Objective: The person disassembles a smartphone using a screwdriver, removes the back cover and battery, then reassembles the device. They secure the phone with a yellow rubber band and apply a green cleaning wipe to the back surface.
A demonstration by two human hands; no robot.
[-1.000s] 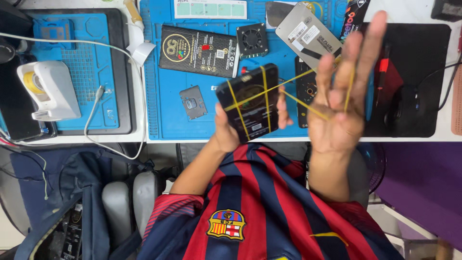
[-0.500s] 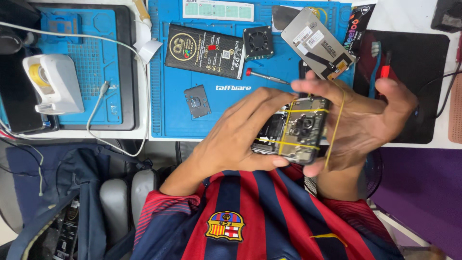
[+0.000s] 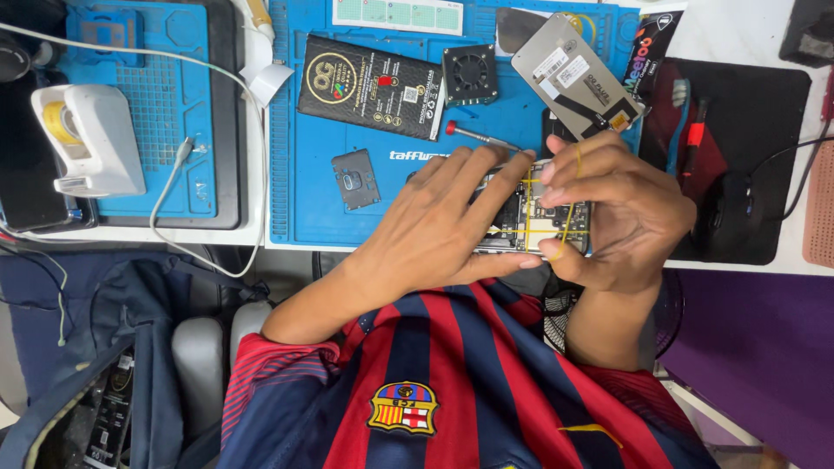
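the big blue rubber work mat (image 3: 313, 200) spreads across the white bench and serves as the landmark here. on its far middle lies a black rectangular battery pack with a gold round emblem (image 3: 372, 87), and just to the right of that sits a small black square fan (image 3: 470, 75). at the mat's far right corner a grey phone screen panel with white stickers (image 3: 575, 76) lies tilted. off the mat's left edge stands a white plastic tape dispenser with a yellow roll (image 3: 85, 139).

at the mat's near right edge, both hands hold an opened phone body with its circuit board showing (image 3: 532, 217). the left hand (image 3: 443, 226) lies spread flat over the phone's left part, fingers extended. the right hand (image 3: 630, 213) grips the phone's right end, thumb and fingers pinching a thin yellow rubber band (image 3: 526, 208) that seems to wrap the phone, though the hands hide most of it.

a small dark grey camera cover plate (image 3: 355, 180) lies on the mat left of the hands, and a slim red-tipped screwdriver (image 3: 480, 135) lies just beyond the fingertips.
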